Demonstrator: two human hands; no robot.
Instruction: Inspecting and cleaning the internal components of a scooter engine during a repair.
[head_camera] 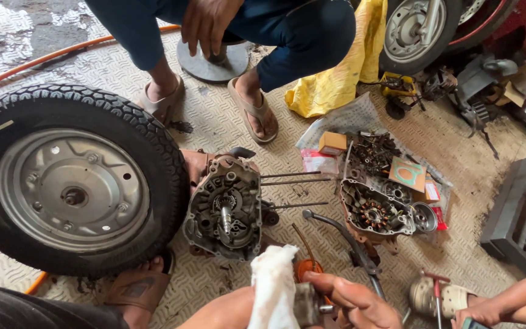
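Note:
My left hand point(223, 312) sits at the bottom edge and grips a white cloth point(272, 286), pressing it against a small grey metal part point(307, 304). My right hand point(354, 301) holds that part from the right side, fingers curled around it. Just beyond my hands lies an opened engine crankcase point(225, 207) with a shaft in its middle and long studs point(293, 178) sticking out to the right. The crankcase is attached to a scooter wheel with a black tyre point(74, 180) lying flat on the floor. A small orange object point(307, 268) shows behind the cloth.
A crankcase cover with a coil stator point(375, 214) lies on the right among small boxes, gaskets and loose parts point(372, 152). Another person squats at the top, hand point(208, 21) hanging over a round disc point(211, 61). Someone else's hand point(488, 309) is at the bottom right. An orange hose point(50, 58) crosses the far left.

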